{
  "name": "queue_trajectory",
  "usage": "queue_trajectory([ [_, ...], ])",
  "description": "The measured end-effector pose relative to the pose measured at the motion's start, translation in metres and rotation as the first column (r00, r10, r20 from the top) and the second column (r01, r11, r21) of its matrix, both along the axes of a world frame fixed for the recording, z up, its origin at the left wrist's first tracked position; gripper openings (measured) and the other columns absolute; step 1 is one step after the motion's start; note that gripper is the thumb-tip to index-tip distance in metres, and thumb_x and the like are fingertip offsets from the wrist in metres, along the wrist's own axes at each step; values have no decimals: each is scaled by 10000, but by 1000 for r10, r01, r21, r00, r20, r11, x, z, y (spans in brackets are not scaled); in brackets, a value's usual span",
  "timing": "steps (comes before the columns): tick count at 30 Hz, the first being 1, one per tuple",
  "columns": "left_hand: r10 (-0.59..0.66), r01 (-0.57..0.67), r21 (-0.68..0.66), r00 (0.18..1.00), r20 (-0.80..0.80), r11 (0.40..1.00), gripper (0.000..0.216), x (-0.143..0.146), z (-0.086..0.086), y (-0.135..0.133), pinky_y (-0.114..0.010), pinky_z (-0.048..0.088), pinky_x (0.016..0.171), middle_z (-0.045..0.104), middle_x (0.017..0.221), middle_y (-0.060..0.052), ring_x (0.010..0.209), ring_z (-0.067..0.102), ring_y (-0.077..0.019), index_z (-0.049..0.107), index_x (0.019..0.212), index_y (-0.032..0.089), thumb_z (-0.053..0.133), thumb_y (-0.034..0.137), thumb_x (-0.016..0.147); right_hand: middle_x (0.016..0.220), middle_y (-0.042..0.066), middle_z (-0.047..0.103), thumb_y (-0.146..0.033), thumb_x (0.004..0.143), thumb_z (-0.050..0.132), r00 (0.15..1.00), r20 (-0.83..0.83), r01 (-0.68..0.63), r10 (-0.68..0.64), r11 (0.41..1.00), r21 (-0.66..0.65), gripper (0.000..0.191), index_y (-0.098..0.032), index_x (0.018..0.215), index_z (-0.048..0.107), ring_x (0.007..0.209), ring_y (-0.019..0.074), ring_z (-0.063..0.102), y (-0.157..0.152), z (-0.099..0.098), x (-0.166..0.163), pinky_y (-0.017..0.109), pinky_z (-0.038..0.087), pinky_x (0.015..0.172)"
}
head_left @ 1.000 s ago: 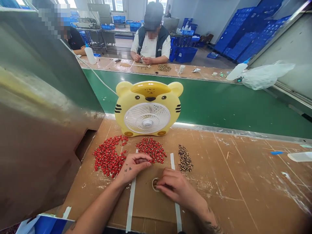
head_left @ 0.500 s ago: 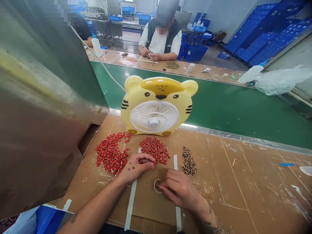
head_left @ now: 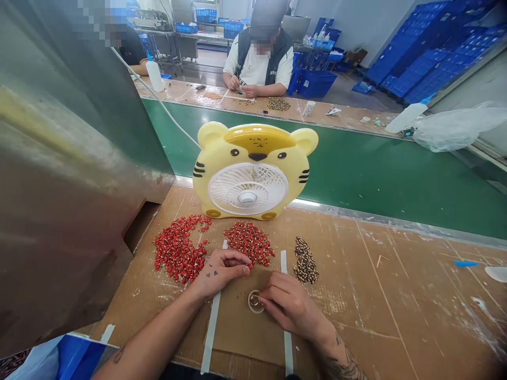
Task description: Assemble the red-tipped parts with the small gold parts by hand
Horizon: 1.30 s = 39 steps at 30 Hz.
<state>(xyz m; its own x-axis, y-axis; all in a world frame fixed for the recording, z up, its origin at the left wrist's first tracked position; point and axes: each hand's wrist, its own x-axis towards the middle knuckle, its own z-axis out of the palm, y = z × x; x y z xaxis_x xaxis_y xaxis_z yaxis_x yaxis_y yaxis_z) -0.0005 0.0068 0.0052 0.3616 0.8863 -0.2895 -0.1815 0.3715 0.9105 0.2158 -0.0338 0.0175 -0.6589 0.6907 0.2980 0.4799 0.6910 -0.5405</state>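
Your left hand [head_left: 225, 270]: bent at red pile [head_left: 249, 240], can't tell if grasping | your right hand [head_left: 291, 305]: curled, pinching thin piece [head_left: 258, 296], indistinct, over pale ring [head_left: 250, 302]

Small gold-tipped red pieces [head_left: 249, 243] lie in two loose heaps toward the far edge of the desk [head_left: 356, 306], a pale ring [head_left: 250, 303] flat closer to its near edge, a thin stick [head_left: 257, 296] over it
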Motion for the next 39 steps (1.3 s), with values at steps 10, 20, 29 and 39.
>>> queue_trajectory([
  [10, -32, 34, -67, 999, 39, 997, 182, 3, 4, -3, -217, 471, 631, 746, 674, -32, 606, 643, -127, 777, 804, 139, 824, 239, 659, 684, 8, 560, -121, 894, 578, 883, -389, 208, -265, 961, -182, 126, -191, 797, 618, 640, 151, 526, -1, 6, 10, 273, 391, 592],
  [20, -113, 112, -47, 994, -10, 993, 149, 3, 2, -2, -210, 479, 637, 770, 726, -46, 652, 680, -141, 786, 818, 146, 795, 223, 691, 671, 3, 560, -125, 892, 595, 817, -434, 325, -379, 925, -196, 133, -187, 788, 651, 629, 149, 531, 2, 4, 3, 277, 403, 595],
  [29, -118, 117, -41, 993, -15, 992, 154, 3, -1, -2, -224, 491, 653, 772, 732, -54, 671, 692, -159, 785, 820, 143, 795, 230, 694, 621, -10, 499, -145, 887, 596, 848, -353, 386, -395, 917, -100, 225, -185, 671, 550, 592, 140, 480, 1, 4, -2, 272, 356, 575],
  [39, -78, 78, -51, 997, -3, 996, 173, 4, 4, -2, -231, 486, 656, 757, 704, -44, 640, 664, -145, 773, 811, 141, 804, 237, 670, 593, -22, 469, -268, 927, 565, 961, -172, 180, -218, 960, -213, 341, -190, 606, 479, 576, 128, 463, 3, 7, 14, 254, 314, 551],
])
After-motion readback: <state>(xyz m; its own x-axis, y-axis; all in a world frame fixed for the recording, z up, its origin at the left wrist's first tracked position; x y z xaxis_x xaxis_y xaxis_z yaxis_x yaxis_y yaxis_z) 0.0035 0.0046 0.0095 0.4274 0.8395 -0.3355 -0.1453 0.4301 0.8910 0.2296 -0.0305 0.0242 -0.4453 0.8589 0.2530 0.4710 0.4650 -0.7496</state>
